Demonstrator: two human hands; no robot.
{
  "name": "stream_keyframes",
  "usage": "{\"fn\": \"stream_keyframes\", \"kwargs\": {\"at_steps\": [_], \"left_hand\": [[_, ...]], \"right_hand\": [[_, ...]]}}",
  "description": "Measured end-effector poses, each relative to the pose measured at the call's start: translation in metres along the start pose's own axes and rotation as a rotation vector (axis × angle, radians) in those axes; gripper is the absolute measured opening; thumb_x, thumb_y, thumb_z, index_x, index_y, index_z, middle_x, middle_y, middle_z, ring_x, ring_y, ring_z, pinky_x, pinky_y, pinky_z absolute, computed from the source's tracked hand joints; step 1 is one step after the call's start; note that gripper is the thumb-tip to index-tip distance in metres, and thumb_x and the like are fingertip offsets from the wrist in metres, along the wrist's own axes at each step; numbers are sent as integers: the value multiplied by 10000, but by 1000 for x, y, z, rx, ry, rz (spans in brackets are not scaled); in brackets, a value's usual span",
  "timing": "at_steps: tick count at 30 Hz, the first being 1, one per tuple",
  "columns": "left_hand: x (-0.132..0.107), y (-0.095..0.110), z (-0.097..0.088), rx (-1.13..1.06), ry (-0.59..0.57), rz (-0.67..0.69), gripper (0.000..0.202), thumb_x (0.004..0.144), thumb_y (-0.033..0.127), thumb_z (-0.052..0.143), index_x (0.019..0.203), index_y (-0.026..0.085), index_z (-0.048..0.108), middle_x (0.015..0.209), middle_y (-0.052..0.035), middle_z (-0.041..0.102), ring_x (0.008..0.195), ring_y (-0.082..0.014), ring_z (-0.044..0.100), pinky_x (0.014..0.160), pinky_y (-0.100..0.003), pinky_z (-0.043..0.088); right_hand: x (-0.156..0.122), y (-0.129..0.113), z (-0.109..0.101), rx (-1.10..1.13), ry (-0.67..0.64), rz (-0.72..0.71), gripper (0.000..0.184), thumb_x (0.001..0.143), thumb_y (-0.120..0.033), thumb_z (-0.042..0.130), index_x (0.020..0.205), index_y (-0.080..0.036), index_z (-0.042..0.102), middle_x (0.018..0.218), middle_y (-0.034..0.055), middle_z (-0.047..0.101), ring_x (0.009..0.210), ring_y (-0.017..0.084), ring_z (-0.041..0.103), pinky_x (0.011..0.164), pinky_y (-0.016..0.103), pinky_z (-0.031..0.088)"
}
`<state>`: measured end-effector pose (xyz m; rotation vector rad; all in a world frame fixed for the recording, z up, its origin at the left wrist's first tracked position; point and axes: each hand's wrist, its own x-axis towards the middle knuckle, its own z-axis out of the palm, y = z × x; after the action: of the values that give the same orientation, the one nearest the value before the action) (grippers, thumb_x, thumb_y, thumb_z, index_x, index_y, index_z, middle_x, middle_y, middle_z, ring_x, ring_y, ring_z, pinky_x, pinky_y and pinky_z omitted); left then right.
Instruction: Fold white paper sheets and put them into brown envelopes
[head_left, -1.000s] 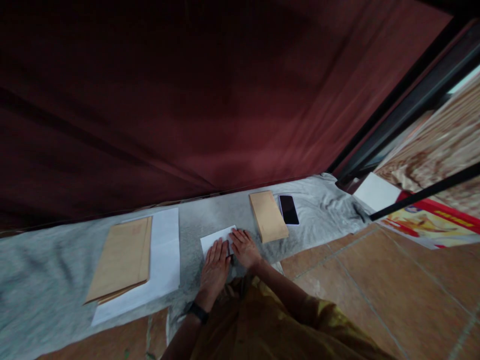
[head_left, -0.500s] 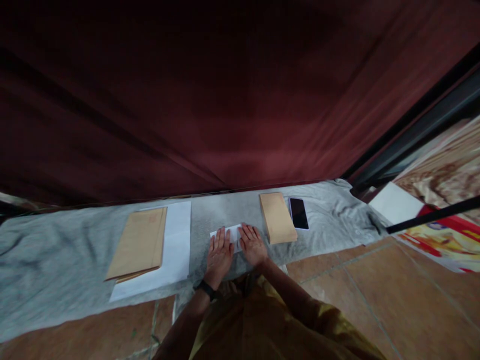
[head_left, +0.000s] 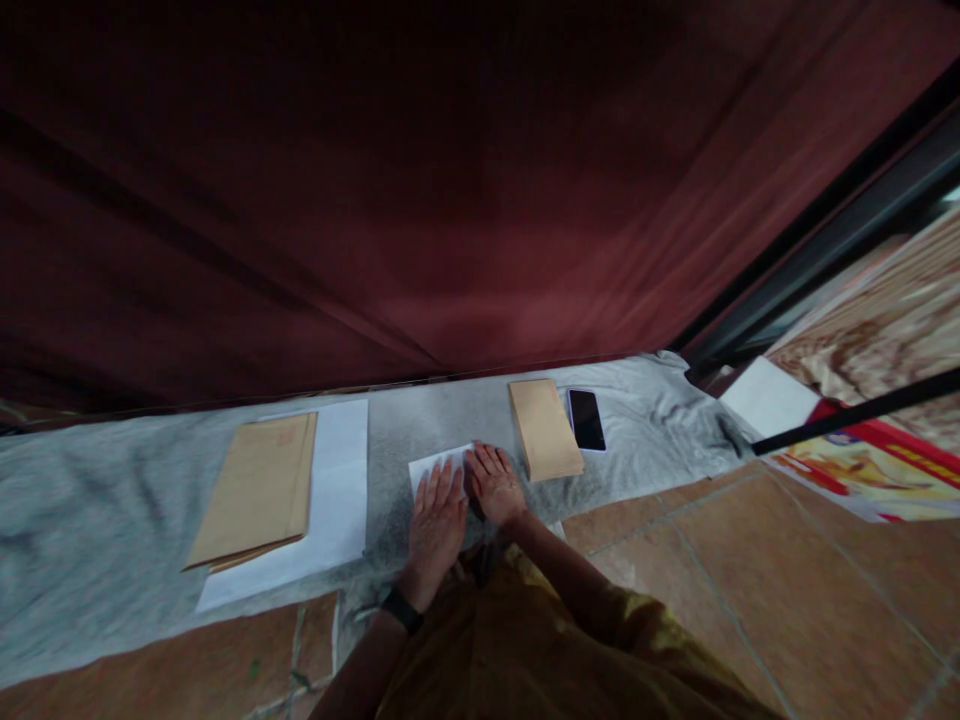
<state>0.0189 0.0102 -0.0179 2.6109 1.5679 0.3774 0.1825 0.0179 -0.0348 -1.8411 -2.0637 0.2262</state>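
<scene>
Down at lower centre of the frame, the white paper (head_left: 421,468) is partly covered by the left hand (head_left: 437,515), laid flat, fingers extended; its right edge is met by the right hand (head_left: 496,485), flattened too; right of centre, a brown stack (head_left: 546,430) is flanked by a phone (head_left: 586,420)

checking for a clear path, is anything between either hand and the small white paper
Nothing visible: the left hand and the right hand both rest directly on the small white paper. The nearest thing, the brown paper stack, lies past the right hand, apart from it.
</scene>
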Motion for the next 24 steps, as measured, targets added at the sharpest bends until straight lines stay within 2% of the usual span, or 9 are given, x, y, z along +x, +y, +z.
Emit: {"fn": "stream_keyframes", "kwargs": {"at_steps": [2, 4, 9, 14, 18, 21, 24], "left_hand": [[-1, 12, 5, 2, -39, 40, 538, 1005, 291, 370, 1495, 100, 483, 1604, -161, 409, 1526, -308, 305, 1245, -525, 253], [-6, 14, 11, 16, -53, 45, 562, 1017, 347, 363, 1497, 76, 470, 1588, -181, 427, 1509, -316, 341, 1229, -538, 283], [-27, -17, 20, 53, 2, 126, 646, 1018, 471, 378, 1539, 90, 401, 1608, -163, 401, 1516, -279, 335, 1236, -485, 286], [-39, -39, 14, 49, 20, 244, 637, 1010, 501, 422, 1561, 185, 383, 1618, -116, 403, 1520, -245, 331, 1247, -440, 258], [-39, -41, 9, 26, 0, 264, 575, 1002, 493, 464, 1532, 272, 436, 1658, -97, 331, 1532, -263, 303, 1251, -464, 230], [-38, -44, 6, -1, -26, 313, 635, 981, 550, 487, 1529, 234, 435, 1671, -137, 283, 1543, -288, 269, 1250, -480, 218], [-40, -48, 1, -33, -51, 381, 772, 947, 628, 502, 1569, 195, 353, 1672, -172, 259, 1552, -298, 238, 1254, -491, 201]], "right_hand": [[0, 1, 0, -18, -16, -7, 480, 1042, -261, 443, 1517, -203, 475, 1613, 88, 407, 1503, 239, 349, 1245, 455, 252], [0, 1, 0, -39, -13, -12, 473, 1046, -269, 440, 1511, -194, 484, 1610, 90, 412, 1499, 240, 355, 1243, 452, 258], [-1, 2, 5, -70, 55, -25, 470, 1049, -284, 436, 1508, -196, 487, 1591, 87, 444, 1481, 233, 385, 1233, 452, 279], [-3, 2, 4, -62, 104, -53, 480, 1037, -234, 425, 1508, -171, 484, 1582, 102, 455, 1478, 250, 392, 1222, 478, 298], [-10, -2, 0, -20, 98, -186, 483, 1043, -230, 393, 1510, -132, 473, 1599, 111, 428, 1507, 253, 342, 1225, 493, 304], [-21, -6, 0, 4, 33, -303, 469, 1056, -271, 396, 1493, -135, 498, 1583, 113, 452, 1496, 237, 363, 1217, 468, 332], [-32, -6, 0, -7, -16, -363, 478, 1066, -297, 393, 1506, -132, 482, 1563, 128, 476, 1478, 233, 396, 1220, 473, 327]]}}
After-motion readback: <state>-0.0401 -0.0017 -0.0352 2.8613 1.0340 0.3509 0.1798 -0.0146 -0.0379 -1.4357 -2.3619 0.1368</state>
